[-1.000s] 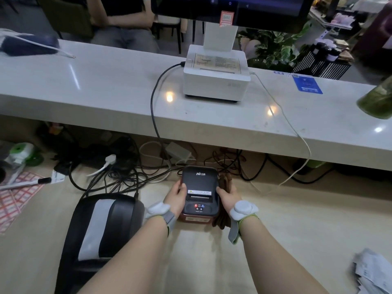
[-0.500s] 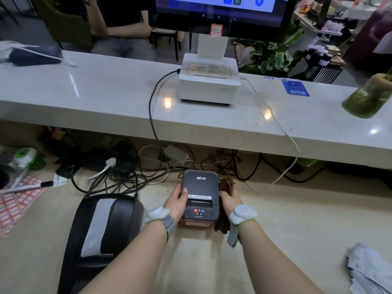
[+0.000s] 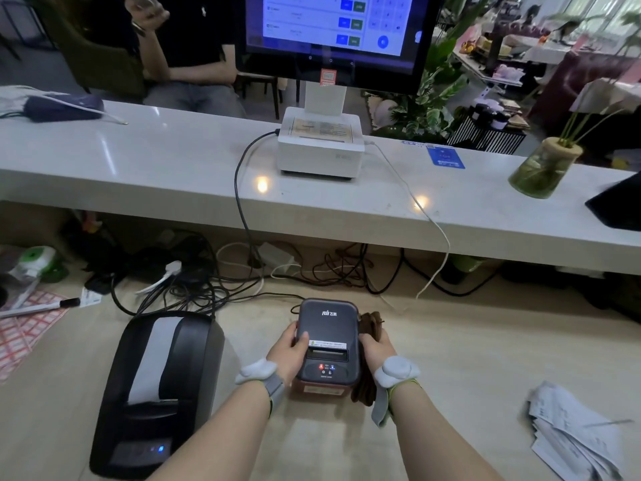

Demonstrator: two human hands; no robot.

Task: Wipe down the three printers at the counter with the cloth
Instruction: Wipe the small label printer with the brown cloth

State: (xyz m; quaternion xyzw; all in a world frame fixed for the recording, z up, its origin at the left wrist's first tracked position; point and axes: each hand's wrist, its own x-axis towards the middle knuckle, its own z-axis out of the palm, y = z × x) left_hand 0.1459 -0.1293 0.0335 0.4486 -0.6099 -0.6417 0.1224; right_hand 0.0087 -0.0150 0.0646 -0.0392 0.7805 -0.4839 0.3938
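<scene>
Behind the small dark printer (image 3: 327,338), under the white counter (image 3: 138,168) edge, a tangle of cables (image 3: 208,282) crowds the back of the beige lower desk (image 3: 468,359). Three printers show: this one mid-desk near the front edge, a black printer (image 3: 156,387) just left, and a white printer (image 3: 321,147) on the counter below a monitor (image 3: 333,26). The left hand (image 3: 289,352) grips its left side, thumb on top. The right hand (image 3: 376,348) clamps one brown cloth (image 3: 373,322) against its right side. Loose papers (image 3: 572,435) lie at the desk's right.
</scene>
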